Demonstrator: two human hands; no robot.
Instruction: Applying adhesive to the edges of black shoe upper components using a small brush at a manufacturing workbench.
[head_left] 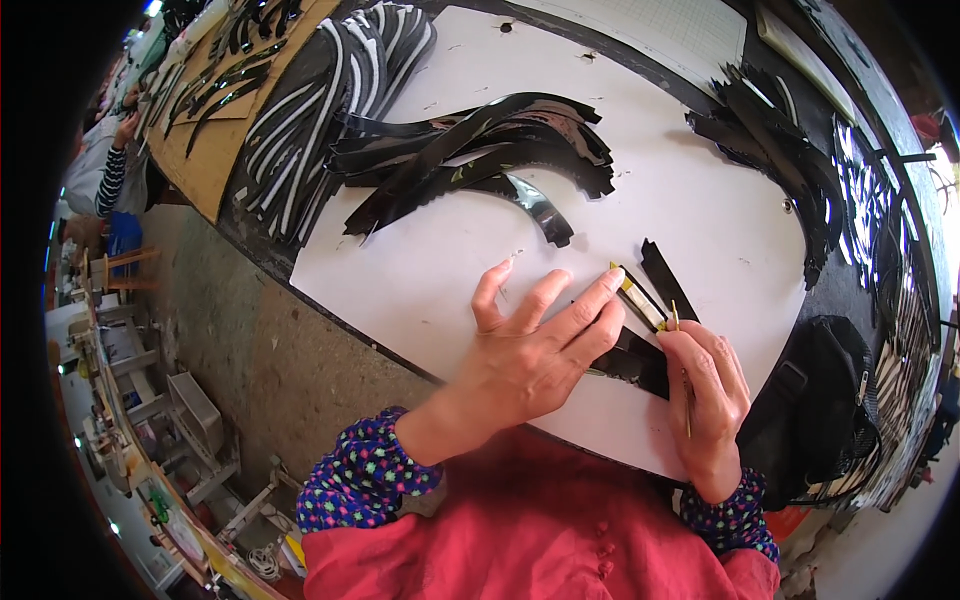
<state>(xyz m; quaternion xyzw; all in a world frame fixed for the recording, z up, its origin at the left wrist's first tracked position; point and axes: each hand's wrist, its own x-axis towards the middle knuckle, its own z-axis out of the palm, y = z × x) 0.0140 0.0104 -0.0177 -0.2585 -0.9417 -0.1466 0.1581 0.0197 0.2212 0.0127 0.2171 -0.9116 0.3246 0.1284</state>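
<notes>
My left hand (pixel 545 345) lies palm down with its fingers spread over the white board. Its fingertips reach the end of a slim strip (pixel 643 304) with yellow and pale bands and dark edges. A shiny black strip (pixel 640 365) lies partly beneath my hands. In my right hand (pixel 712 385), the fingers are closed round a thin brownish stick-like tool (pixel 687 405), whose tip points away from me; its exact kind cannot be made out. Just beyond it lies another narrow black strip (pixel 666 276). Farther off is a pile of curved glossy black strips (pixel 480 145).
A bundle of black strips with white edges (pixel 340 95) lies at the far left of the white board (pixel 400 280). More black pieces (pixel 775 150) are heaped at the right, above a black bag (pixel 825 400). A person's striped sleeve (pixel 112 180) shows at far left.
</notes>
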